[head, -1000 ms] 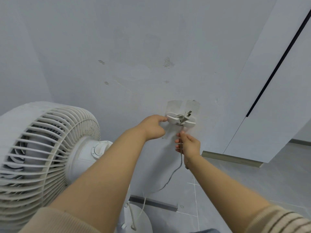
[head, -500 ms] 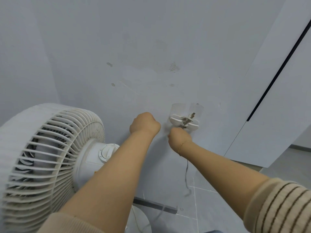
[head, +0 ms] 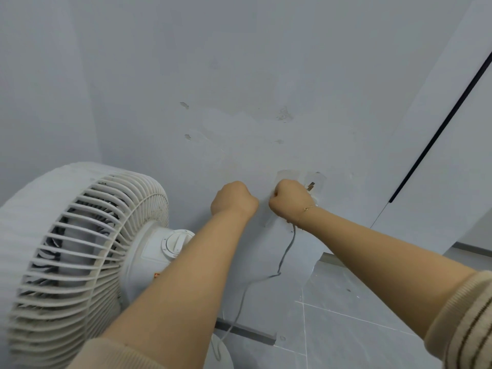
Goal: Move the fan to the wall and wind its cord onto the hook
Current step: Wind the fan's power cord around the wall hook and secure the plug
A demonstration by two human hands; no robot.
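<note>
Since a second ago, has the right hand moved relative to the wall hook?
Yes. The right hand has risen from below the wall hook to cover most of it, with the cord trailing down from it.

— How is the fan (head: 80,257) placed?
— It is seen at the lower left, close to the wall (head: 239,75): a white pedestal fan, its ribbed grille turned leftward and a round dial shown on its rear housing.

— And the cord (head: 286,253)?
— A thin grey cord is seen hanging down the wall, kinked midway, then trailing toward the fan's base.

— The hook (head: 311,186)?
— It is fixed to the wall under clear tape and largely hidden; only a small metal tip is visible.
</note>
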